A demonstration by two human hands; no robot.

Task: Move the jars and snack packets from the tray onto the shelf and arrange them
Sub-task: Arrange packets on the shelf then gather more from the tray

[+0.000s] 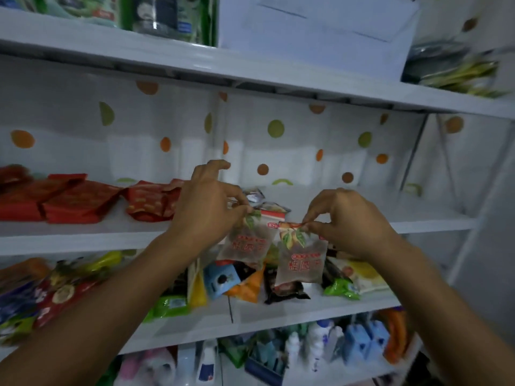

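Observation:
Two translucent snack packets with red lettering and a leaf print hang in front of the white middle shelf (pixel 376 215). My left hand (pixel 206 207) pinches the top corner of the left packet (pixel 246 243). My right hand (pixel 345 218) pinches the top edge of the right packet (pixel 302 260). Both packets dangle side by side over the shelf's front edge. Small silver-wrapped packets (pixel 257 196) lie on the shelf just behind them. No tray or jar is in view.
Red snack packs (pixel 80 201) lie along the left of the middle shelf. The shelf below holds a jumble of coloured packets (pixel 245 285). Bottles (pixel 320 344) fill the lowest shelf. A white box (pixel 315 32) stands on the top shelf. The back wall is a dotted sheet.

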